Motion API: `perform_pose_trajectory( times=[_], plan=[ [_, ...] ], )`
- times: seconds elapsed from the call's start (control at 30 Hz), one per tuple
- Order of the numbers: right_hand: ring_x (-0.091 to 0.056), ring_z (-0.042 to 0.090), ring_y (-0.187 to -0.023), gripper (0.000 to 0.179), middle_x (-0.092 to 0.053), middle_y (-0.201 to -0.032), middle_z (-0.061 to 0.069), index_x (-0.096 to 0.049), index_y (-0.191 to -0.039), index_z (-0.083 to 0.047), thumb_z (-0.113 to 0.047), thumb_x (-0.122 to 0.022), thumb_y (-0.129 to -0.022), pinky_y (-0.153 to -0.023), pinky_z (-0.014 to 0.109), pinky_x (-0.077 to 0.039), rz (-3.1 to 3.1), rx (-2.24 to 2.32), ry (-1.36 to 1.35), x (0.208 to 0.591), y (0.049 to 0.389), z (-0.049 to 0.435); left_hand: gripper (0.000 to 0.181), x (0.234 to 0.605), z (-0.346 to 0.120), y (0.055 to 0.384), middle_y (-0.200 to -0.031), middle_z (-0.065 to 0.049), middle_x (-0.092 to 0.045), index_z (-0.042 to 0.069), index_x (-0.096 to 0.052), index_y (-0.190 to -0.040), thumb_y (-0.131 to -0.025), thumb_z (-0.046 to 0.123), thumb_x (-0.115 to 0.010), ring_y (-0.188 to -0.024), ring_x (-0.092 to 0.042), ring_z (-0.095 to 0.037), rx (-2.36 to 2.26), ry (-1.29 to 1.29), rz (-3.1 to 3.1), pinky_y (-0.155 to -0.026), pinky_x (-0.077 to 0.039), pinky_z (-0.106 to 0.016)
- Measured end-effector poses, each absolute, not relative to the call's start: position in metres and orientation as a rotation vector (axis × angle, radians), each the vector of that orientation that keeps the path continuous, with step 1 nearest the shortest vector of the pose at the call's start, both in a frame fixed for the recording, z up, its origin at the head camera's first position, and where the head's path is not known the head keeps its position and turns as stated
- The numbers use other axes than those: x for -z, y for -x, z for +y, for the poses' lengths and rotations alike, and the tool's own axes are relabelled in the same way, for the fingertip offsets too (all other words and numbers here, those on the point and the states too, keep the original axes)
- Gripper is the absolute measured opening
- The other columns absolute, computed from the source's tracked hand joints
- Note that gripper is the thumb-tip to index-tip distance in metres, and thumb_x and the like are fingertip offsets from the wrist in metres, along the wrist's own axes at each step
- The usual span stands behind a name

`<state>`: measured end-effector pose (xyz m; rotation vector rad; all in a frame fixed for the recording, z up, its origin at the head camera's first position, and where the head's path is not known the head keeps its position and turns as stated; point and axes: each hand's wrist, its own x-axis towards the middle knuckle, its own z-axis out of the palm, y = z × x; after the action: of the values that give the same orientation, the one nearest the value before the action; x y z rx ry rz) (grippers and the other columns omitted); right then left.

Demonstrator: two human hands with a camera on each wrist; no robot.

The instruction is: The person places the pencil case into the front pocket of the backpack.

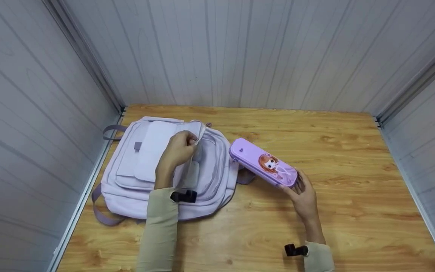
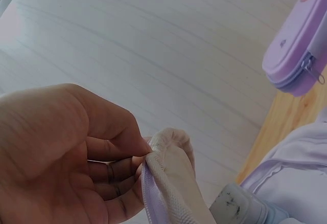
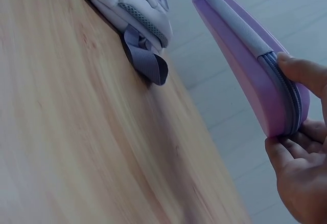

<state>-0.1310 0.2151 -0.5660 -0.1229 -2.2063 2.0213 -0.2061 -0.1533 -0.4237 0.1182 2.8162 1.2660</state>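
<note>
A pale lilac backpack [image 1: 127,192] lies on the table with its front pocket unzipped. My left hand [image 1: 179,149] pinches the zippered edge [image 2: 158,183] of that pocket between thumb and fingers and pulls it up from the bag. Inside the opening shows a greyish, clear-looking item [image 1: 191,175], partly hidden by the left wrist. My right hand [image 1: 303,194] grips a purple pencil case [image 1: 253,156] by its near end, thumb on one side and fingers underneath. The case is held above the table, its far end close to the backpack's right side. A cartoon girl decorates its lid, and its zip [image 3: 283,78] is closed.
Grey straps [image 1: 106,219] stick out at the backpack's left, and another strap [image 3: 145,60] hangs off its right side. White panel walls [image 1: 240,53] stand behind and on both sides of the wooden table [image 1: 353,189].
</note>
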Motion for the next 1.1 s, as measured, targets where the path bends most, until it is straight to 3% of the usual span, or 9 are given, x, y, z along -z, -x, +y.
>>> perform_pose_trajectory(
  times=[0.53, 0.9, 1.1],
  plan=[
    [-0.035, 0.033, -0.137, 0.079, -0.036, -0.148, 0.022, -0.035, -0.143, 0.003, -0.001, -0.076, -0.076, -0.102, 0.016, -0.035, -2.234, -2.086, -0.073, 0.575, 0.127, 0.181, 0.026, 0.424, -0.152, 0.207, -0.089, -0.008, -0.058, -0.003, -0.063, -0.106, -0.083, 0.004, -0.050, -0.082, -0.053, -0.020, -1.245, -0.133, 2.821, -0.074, -0.045, -0.032],
    [-0.038, 0.036, -0.134, 0.076, -0.041, -0.143, 0.024, -0.038, -0.140, 0.007, 0.000, -0.077, -0.075, -0.104, 0.025, -0.037, -2.256, -2.119, -0.250, 0.578, 0.128, 0.144, 0.026, 0.425, -0.152, 0.207, -0.089, -0.008, -0.057, -0.004, -0.063, -0.105, -0.083, 0.002, -0.050, -0.082, -0.053, -0.021, -1.263, -0.128, 2.821, -0.074, -0.044, -0.032],
    [-0.036, 0.033, -0.136, 0.075, -0.040, -0.144, 0.024, -0.038, -0.140, 0.007, 0.001, -0.076, -0.075, -0.105, 0.022, -0.036, -2.255, -2.152, -0.326, 0.567, 0.127, 0.129, 0.025, 0.424, -0.151, 0.206, -0.088, -0.007, -0.057, -0.004, -0.062, -0.107, -0.085, 0.003, -0.051, -0.079, -0.053, -0.019, -1.267, -0.114, 2.805, -0.070, -0.044, -0.029]
  ],
)
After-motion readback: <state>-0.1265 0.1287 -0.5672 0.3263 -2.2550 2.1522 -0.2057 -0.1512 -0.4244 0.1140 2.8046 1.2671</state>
